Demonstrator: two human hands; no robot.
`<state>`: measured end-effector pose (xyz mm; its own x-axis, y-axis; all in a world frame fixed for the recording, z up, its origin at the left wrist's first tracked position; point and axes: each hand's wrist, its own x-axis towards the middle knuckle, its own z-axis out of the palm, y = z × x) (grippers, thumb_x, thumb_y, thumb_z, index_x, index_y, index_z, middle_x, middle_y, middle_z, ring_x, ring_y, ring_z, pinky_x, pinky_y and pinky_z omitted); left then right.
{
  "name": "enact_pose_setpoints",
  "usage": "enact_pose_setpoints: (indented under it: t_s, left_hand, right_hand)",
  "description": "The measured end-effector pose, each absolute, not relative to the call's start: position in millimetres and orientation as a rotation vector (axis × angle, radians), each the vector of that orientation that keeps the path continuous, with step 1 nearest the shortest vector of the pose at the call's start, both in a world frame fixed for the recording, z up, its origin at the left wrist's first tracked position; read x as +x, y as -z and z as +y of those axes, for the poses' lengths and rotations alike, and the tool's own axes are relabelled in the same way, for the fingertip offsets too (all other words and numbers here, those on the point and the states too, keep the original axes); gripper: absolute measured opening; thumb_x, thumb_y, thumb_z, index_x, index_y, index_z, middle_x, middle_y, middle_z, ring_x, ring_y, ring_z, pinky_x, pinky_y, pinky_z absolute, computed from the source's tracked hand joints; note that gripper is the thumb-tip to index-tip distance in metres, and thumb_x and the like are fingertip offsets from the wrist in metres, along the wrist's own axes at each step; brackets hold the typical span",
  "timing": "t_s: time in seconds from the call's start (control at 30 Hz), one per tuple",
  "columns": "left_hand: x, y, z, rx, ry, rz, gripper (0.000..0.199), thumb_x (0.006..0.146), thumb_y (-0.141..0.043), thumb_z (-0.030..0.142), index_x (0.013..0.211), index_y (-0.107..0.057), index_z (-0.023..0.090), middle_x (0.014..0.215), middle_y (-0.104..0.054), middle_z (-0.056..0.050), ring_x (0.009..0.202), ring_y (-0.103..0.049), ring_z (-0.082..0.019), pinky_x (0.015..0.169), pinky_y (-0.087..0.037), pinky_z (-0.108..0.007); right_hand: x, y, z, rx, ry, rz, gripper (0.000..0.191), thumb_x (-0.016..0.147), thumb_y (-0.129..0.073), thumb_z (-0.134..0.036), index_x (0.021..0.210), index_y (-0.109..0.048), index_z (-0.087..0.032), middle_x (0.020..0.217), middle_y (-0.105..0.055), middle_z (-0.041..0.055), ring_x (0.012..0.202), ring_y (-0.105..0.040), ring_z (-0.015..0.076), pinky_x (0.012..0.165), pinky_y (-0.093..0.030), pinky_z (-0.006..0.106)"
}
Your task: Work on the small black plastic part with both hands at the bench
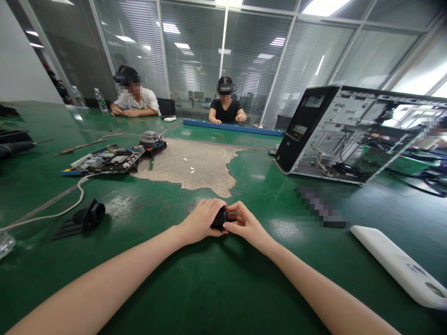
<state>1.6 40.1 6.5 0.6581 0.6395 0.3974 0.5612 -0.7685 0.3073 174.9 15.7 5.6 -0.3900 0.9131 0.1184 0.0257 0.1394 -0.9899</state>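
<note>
Near the middle of the green table (209, 288), my left hand (203, 219) is wrapped round a small black part (219, 219). The fingers of my right hand (243, 222) pinch the right side of that same part. Its lower and left sides are hidden by my left hand. To the left, a black bracket-like piece with a round end (85, 217) lies on the table. Just beyond my hands is a bare, light patch (195, 163) in the green surface.
An open computer case (296, 135) stands at the right, with a dark strip (321, 209) and a white panel (394, 260) nearer me. A circuit board (108, 160) and a fan (152, 141) lie left. Two people sit across the table, behind a blue bar (232, 127).
</note>
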Motion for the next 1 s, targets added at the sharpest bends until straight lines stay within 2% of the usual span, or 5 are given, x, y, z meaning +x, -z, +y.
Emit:
enact_pose_setpoints:
  t_s: [0.3, 0.53, 0.73, 0.9, 1.0]
  left_hand:
    - [2.6, -5.4, 41.1, 2.717, -0.763, 0.99, 0.052, 0.066, -0.064, 0.034, 0.106, -0.035, 0.019, 0.107, -0.05, -0.006, 0.096, -0.047, -0.023, 0.081, -0.034, -0.035]
    - [2.3, -5.9, 40.4, 2.722, -0.75, 0.994, 0.053, 0.064, -0.065, 0.033, 0.106, -0.036, 0.019, 0.105, -0.05, -0.006, 0.095, -0.047, -0.023, 0.081, -0.034, -0.035]
    - [2.4, -6.3, 40.1, 2.712, -0.749, 0.995, 0.051, 0.064, -0.064, 0.028, 0.106, -0.036, 0.02, 0.107, -0.05, -0.005, 0.096, -0.048, -0.023, 0.081, -0.034, -0.035]
    - [2.8, -7.2, 39.6, 2.701, -0.765, 0.995, 0.051, 0.065, -0.064, 0.033, 0.106, -0.036, 0.02, 0.106, -0.05, -0.005, 0.096, -0.048, -0.023, 0.08, -0.034, -0.035]
    - [2.5, -7.3, 39.4, 2.705, -0.762, 0.997, 0.051, 0.065, -0.063, 0.033, 0.106, -0.036, 0.02, 0.106, -0.051, -0.005, 0.095, -0.048, -0.023, 0.081, -0.034, -0.035]
  right_hand:
    - [171.0, -3.0, 14.7, -0.915, -1.332, -1.573, 0.022, 0.071, -0.06, -0.028, 0.084, -0.044, -0.022, 0.085, -0.052, -0.0005, 0.081, -0.053, 0.013, 0.068, -0.046, 0.027]
    - [172.2, -1.5, 15.8, -0.973, -1.304, -1.622, 0.029, 0.071, -0.06, -0.028, 0.094, -0.043, -0.021, 0.09, -0.052, 0.0021, 0.087, -0.053, 0.0155, 0.072, -0.046, 0.031]
    - [175.3, -4.7, 13.5, -0.908, -1.33, -1.652, 0.029, 0.068, -0.064, -0.024, 0.088, -0.043, -0.022, 0.094, -0.051, 0.0003, 0.087, -0.052, 0.0134, 0.072, -0.046, 0.028]
    - [173.4, -2.4, 15.5, -0.938, -1.297, -1.606, 0.02, 0.072, -0.06, -0.028, 0.084, -0.045, -0.022, 0.086, -0.052, -0.0004, 0.082, -0.052, 0.0134, 0.067, -0.046, 0.026]
    - [171.5, -1.2, 15.8, -0.949, -1.278, -1.604, 0.021, 0.072, -0.059, -0.028, 0.087, -0.045, -0.022, 0.088, -0.052, 0.0003, 0.084, -0.052, 0.0138, 0.069, -0.046, 0.028]
